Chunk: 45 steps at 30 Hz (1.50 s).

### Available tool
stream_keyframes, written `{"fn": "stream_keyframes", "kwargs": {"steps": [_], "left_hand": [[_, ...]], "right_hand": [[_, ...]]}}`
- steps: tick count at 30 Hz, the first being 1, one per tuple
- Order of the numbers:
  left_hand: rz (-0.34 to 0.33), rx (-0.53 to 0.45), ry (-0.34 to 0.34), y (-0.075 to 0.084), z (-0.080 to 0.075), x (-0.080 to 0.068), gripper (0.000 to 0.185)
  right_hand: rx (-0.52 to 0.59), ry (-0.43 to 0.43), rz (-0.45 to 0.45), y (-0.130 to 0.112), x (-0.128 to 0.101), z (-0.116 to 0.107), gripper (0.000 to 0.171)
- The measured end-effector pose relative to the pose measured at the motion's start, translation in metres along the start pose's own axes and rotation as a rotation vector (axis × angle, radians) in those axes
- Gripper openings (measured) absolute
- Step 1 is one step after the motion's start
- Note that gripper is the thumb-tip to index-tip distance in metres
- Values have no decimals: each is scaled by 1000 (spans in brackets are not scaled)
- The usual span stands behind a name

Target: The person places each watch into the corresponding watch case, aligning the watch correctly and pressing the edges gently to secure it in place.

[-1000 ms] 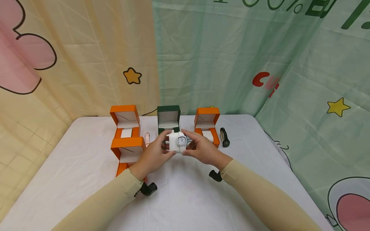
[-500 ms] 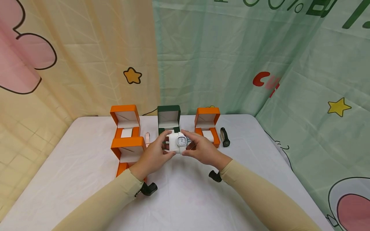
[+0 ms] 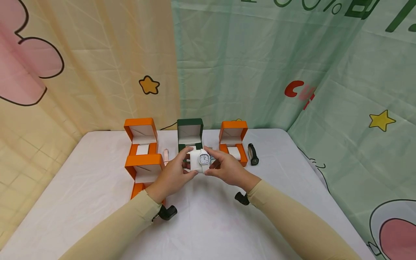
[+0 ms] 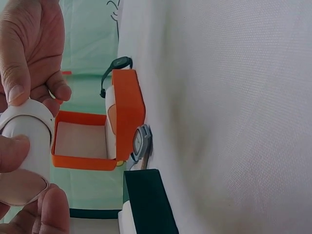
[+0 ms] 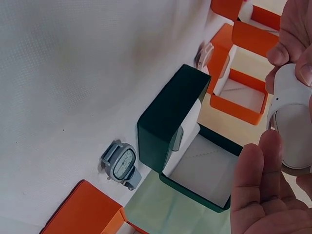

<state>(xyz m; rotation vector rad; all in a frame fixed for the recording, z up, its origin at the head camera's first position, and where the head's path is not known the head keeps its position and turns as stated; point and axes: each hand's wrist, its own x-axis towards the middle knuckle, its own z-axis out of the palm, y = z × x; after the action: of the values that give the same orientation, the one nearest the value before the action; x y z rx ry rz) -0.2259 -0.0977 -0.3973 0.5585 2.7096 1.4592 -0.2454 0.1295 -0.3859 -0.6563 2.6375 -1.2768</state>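
A white watch is wrapped round a white watch cushion, held up above the table between both hands. My left hand grips the cushion's left end with thumb and fingers. From the right, my right hand pinches the other end by the watch strap. In the left wrist view the cushion appears end-on, with fingers around it. An open green watch box stands just behind the hands. Partly covered by my right hand in the head view, a grey watch lies beside that box.
Two open orange boxes, a rear one and a front one, stand at left; the left arm partly covers the front one. A pink watch lies near them. At right are another orange box and a black watch.
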Motion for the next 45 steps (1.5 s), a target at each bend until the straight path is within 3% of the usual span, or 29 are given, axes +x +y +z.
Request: {"fn": "stream_keyframes", "kwargs": {"steps": [25, 34, 45], "left_hand": [[-11, -34, -26, -2, 3, 2, 79], [-18, -31, -26, -1, 3, 2, 80], [-31, -14, -75, 0, 1, 2, 87]], "right_hand": [[59, -37, 46, 1, 4, 5, 87], [85, -46, 43, 0, 4, 5, 84], [43, -38, -3, 1, 2, 5, 85]]}}
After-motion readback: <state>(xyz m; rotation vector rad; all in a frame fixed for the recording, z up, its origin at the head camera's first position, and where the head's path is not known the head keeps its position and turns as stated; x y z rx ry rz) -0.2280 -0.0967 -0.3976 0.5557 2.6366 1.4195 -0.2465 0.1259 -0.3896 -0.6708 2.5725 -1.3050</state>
